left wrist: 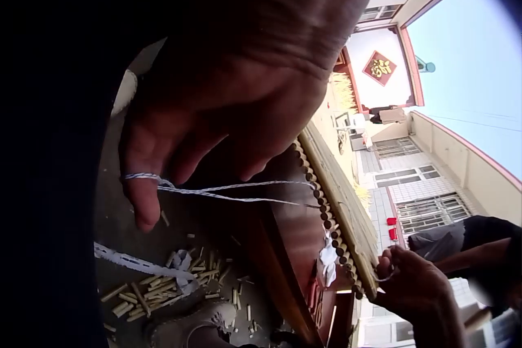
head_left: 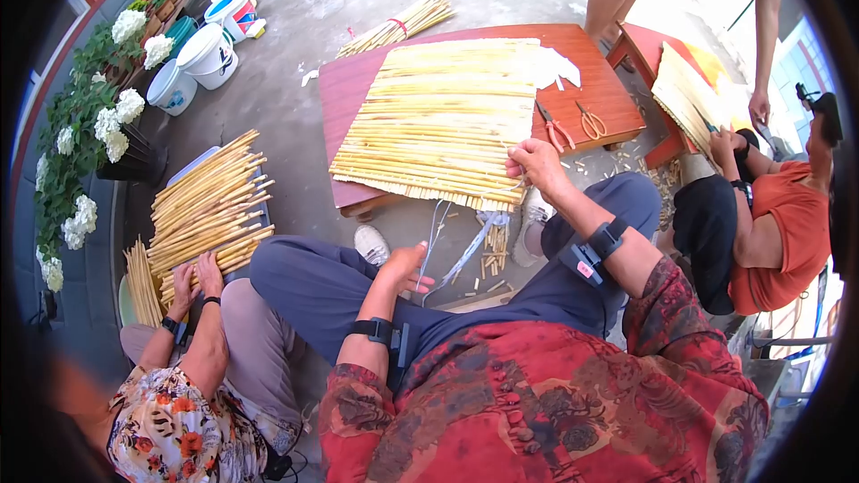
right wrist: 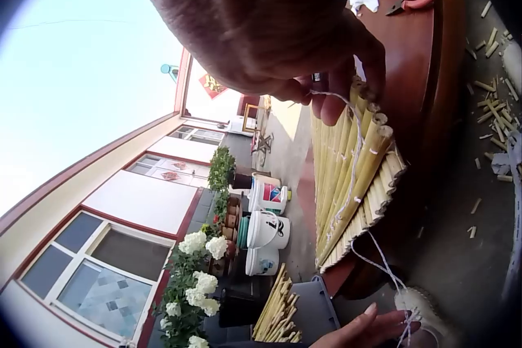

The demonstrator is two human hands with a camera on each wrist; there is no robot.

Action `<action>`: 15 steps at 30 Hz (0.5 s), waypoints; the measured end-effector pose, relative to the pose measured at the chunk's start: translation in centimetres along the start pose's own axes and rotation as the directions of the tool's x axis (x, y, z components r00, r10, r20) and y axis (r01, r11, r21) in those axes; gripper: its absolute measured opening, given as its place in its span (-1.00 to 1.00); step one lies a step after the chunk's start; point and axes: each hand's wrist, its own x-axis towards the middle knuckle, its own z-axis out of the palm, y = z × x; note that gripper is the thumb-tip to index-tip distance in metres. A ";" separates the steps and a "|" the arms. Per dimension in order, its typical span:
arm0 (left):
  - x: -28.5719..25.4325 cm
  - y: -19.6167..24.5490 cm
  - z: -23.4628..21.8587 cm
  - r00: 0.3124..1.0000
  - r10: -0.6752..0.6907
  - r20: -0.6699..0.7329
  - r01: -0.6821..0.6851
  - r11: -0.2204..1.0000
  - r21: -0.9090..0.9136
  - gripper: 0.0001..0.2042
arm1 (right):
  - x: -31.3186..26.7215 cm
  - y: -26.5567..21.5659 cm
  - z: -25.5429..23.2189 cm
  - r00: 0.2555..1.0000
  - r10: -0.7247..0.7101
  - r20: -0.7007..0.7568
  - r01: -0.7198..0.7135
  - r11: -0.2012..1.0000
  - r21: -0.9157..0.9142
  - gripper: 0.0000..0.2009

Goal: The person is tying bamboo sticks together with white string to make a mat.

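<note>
Pinching string (right wrist: 358, 140), the right hand (head_left: 540, 165) hugs the reed mat (head_left: 438, 116) at its near-right corner, the left hand (head_left: 404, 270), loose-fingered, carrying string in open room before it.

Touching our right fingers (right wrist: 371, 66), we count one flat yellow stalk mat (head_left: 438, 116); beyond them, one pair of red-handled metal pliers (head_left: 548, 118) and one pair of brownish metal scissors (head_left: 586, 114); well beyond our left fingers (left wrist: 144, 205), three round white plastic buckets (head_left: 208, 55).
</note>
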 end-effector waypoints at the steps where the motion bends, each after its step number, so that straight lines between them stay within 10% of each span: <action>1: 0.8 0.2 0.2 0.998 0.039 -0.055 -0.043 0.996 -0.075 -0.38 | -0.3 -0.2 -0.1 1.000 0.008 0.022 -0.008 1.000 0.009 -0.82; 6: 2.6 0.9 1.9 0.989 0.146 -0.015 -0.136 0.874 -0.466 -0.44 | -0.7 -0.1 -0.6 0.991 0.114 0.073 -0.110 0.992 -0.059 -0.83; 8: 4.7 -1.3 0.9 0.990 0.140 0.016 -0.141 0.983 0.114 -0.53 | -0.7 0.1 -0.7 0.996 0.082 0.029 -0.082 0.997 -0.002 -0.81; 11: 7.0 -3.6 -1.3 0.995 -0.093 -0.039 0.100 0.971 0.219 -0.60 | -0.1 0.8 -1.1 0.995 0.102 0.021 -0.102 0.995 0.015 -0.81; 15: 5.2 -2.0 0.2 0.998 -0.034 -0.049 0.044 0.977 0.211 -0.64 | -0.2 1.2 -0.8 0.991 0.124 0.039 -0.125 0.992 0.012 -0.81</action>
